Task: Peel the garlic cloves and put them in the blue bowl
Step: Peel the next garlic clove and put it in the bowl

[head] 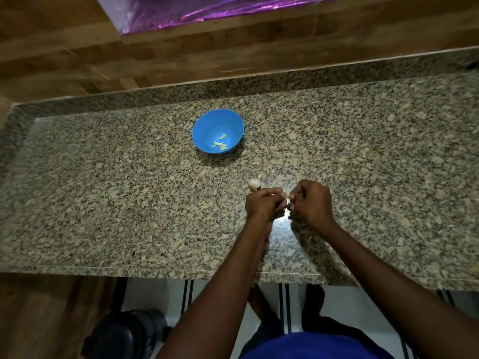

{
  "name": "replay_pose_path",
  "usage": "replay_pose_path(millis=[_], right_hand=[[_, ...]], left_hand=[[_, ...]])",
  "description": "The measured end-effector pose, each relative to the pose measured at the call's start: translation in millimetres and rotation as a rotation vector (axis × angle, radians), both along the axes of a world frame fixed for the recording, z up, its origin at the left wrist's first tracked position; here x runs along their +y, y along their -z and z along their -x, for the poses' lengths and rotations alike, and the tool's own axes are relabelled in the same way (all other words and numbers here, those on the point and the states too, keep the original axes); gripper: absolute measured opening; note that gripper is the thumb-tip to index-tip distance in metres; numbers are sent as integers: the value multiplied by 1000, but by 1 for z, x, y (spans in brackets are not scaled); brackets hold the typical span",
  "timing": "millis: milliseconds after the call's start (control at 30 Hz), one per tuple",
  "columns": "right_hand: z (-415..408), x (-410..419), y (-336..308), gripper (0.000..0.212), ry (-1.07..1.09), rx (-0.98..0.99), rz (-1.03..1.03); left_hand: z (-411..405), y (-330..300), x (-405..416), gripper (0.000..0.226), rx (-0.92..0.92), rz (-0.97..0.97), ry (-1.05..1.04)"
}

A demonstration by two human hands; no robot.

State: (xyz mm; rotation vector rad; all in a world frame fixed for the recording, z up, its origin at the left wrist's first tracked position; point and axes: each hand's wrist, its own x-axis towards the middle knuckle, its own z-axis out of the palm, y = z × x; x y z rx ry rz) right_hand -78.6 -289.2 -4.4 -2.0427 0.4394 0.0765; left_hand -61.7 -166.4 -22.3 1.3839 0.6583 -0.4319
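No readable writing; speckled granite counter (103, 203), smooth round blue bowl (207, 120) upper centre held pale cloves (220, 145); papery garlic bulb (254, 184) mid-frame; left hand (264, 206) and right hand (312, 203) curled, pinching a barely visible clove (284, 195)

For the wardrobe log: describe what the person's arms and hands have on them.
Both arms are bare from the bottom of the frame to the wrist, with no sleeves in view. The left hand and the right hand wear no gloves; no rings, watch or bracelets show. A blue garment covers the torso below.

no readable text, labels, brands or numbers on any surface in view
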Motion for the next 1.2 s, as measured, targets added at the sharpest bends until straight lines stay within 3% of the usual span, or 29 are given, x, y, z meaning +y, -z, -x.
replay_pose_path(millis=[100,167,467,667,867,1033,1200], right_hand=[[5,3,3,20,-107,-156,224],[5,3,7,19,-104,-157,229],[-5,0,9,9,247,181,-564],[-6,-5,12,7,264,280,-647],[-4,-4,10,12,195,211,-503],[-5,3,7,18,75,-35,58],[4,7,11,21,16,-162,225]], left_hand=[[-2,-2,0,11,58,54,-37],[-3,-5,2,14,57,58,-26],[2,-11,7,25,-83,-74,142],[-1,-6,15,11,-188,-68,231],[-2,-7,13,12,-191,-95,201],[-3,-9,2,5,-20,-10,73],[-8,-15,-4,22,121,66,93]])
